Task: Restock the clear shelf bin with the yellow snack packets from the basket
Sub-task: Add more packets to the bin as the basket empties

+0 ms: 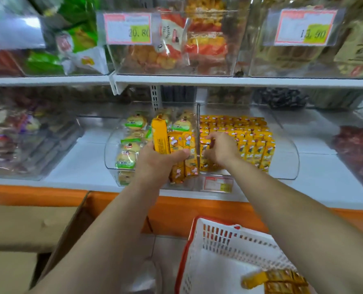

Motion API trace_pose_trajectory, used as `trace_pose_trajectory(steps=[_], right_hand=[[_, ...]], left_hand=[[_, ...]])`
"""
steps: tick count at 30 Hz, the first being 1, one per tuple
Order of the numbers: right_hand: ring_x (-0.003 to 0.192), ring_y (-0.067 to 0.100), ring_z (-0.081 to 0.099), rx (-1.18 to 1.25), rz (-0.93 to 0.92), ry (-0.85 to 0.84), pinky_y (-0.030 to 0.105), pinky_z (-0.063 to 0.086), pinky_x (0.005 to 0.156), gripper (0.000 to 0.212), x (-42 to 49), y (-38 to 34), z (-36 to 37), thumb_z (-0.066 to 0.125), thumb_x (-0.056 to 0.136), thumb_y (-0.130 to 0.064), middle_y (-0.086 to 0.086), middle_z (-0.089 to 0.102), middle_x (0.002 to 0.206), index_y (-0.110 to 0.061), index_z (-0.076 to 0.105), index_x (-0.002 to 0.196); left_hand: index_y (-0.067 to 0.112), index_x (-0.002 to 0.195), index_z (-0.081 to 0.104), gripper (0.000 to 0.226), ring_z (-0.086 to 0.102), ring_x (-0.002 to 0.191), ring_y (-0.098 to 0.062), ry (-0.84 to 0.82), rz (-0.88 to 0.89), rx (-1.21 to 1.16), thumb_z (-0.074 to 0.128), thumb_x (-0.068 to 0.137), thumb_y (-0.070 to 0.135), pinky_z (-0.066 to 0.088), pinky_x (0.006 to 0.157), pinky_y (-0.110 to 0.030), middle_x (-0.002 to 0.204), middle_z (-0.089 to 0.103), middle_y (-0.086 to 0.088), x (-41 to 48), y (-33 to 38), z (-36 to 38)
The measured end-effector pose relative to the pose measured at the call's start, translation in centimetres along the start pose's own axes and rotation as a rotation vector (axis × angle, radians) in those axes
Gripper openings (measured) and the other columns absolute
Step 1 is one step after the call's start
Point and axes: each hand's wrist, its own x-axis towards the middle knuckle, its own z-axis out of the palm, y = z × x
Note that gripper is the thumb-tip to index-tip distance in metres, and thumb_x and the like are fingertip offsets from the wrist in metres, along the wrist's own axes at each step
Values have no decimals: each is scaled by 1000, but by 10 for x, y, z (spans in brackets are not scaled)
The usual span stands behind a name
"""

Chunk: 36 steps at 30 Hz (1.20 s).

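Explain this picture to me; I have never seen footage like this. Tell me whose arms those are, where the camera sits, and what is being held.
No machine here: both arms belong to one person, and the only camera is worn on that person's head, looking forward and down at a shop shelf. The left hand grips a bundle of yellow snack packets, upright before the shelf. The right hand reaches into the clear shelf bin, fingers among the rows of like packets standing there; whether it pinches one is unclear. Left of the bin's divider lie round cakes in green-labelled wrappers. Below, a white basket with a red rim holds spare packets of the same yellow.
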Motion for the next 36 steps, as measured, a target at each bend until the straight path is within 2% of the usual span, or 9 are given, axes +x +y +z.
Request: trace_pose_trajectory(steps=[5, 8, 11, 15, 22, 25, 29, 32, 36], right_hand=[[105, 27, 64, -13, 3, -63, 34, 52, 90, 55, -10, 3, 1, 82, 77, -19, 8, 70, 110, -15, 62, 128], [92, 18, 66, 33, -39, -19, 31, 51, 77, 44, -38, -2, -24, 76, 84, -29, -7, 70, 98, -24, 61, 125], [90, 9, 67, 370, -53, -31, 31, 51, 76, 29, -74, -4, -57, 67, 91, -28, -13, 71, 91, -33, 64, 119], [91, 17, 73, 815, 10, -230, 31, 58, 69, 40, -117, -2, -92, 60, 98, -25, -11, 72, 98, -38, 56, 136], [83, 18, 72, 803, 58, -98, 29, 55, 69, 25, -130, 26, -116, 73, 89, -15, -3, 76, 89, -28, 70, 110], [80, 21, 73, 752, 88, 26, 33, 60, 73, 26, -120, 33, -115, 78, 83, -10, 0, 72, 94, -26, 71, 103], [80, -2, 63, 525, 23, 183, 14, 47, 65, 28, -92, 36, -103, 83, 79, -17, -11, 65, 99, -30, 70, 100], [80, 5, 65, 398, -27, 140, 18, 49, 71, 30, -65, 31, -85, 82, 80, -16, -13, 65, 99, -28, 71, 105], [82, 13, 63, 152, -78, 93, 18, 43, 71, 31, -38, 23, -53, 82, 80, -14, -5, 65, 100, -23, 73, 108]], left_hand=[[18, 113, 67, 45, 78, 84, -23, 28, -33, -5, 90, 75, 22, 65, 71, -47, 98, 78, -6, 3, -4, 0], [15, 112, 68, 43, 78, 84, -24, 11, -38, -20, 90, 75, 22, 65, 70, -43, 97, 78, -7, 4, -4, 5], [17, 110, 68, 41, 78, 80, -21, -65, -54, -35, 89, 75, 20, 64, 65, -36, 94, 79, -5, 0, -6, 17], [19, 108, 70, 32, 78, 79, -19, -261, -41, 19, 86, 80, 21, 62, 61, -28, 91, 80, -1, -12, -5, 44], [13, 106, 72, 29, 77, 73, -20, -261, -62, 87, 83, 83, 25, 56, 53, -25, 90, 80, -7, -15, -2, 64], [12, 111, 68, 35, 78, 79, -19, -169, -65, 85, 84, 82, 26, 62, 62, -33, 96, 79, -9, -6, -1, 53], [3, 114, 67, 39, 78, 81, -25, -105, -54, 35, 82, 84, 23, 64, 69, -43, 101, 77, -19, 0, -1, 43], [1, 114, 66, 41, 77, 89, -33, -46, -44, 12, 83, 84, 23, 59, 85, -61, 102, 77, -21, 4, 0, 36], [9, 110, 69, 35, 76, 95, -31, -12, -38, -14, 84, 83, 23, 60, 86, -59, 103, 77, -15, 7, -1, 28]])
